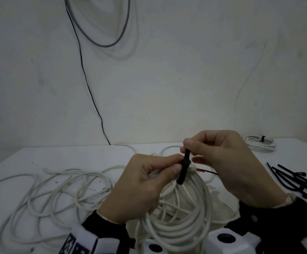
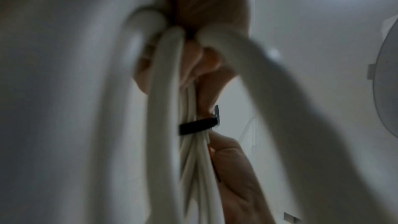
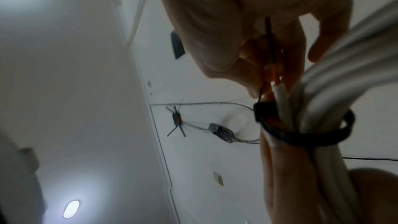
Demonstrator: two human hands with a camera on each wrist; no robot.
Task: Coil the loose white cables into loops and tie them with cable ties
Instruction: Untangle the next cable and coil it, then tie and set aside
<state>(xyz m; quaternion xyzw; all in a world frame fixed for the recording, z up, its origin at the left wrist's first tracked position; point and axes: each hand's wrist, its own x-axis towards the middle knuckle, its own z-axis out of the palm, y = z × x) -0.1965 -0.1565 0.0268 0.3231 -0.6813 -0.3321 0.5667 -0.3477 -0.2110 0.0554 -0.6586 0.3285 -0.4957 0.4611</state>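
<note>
The black cable tie [image 1: 183, 166] is wrapped round the gathered strands at the top of the white cable coil [image 1: 182, 213], which hangs from the hands over the table [image 1: 66, 158]. Its free tail stands nearly upright, long axis vertical, rising from the bundle into the right hand [image 1: 220, 158], whose thumb and forefinger pinch the tail's upper end directly above the band. The left hand [image 1: 143, 182] grips the strands just beside the band, thumb pressed near it. Tightening probably means pulling the tail upward, away from the coil. Spare ties [image 1: 295, 182] lie to the right.
</note>
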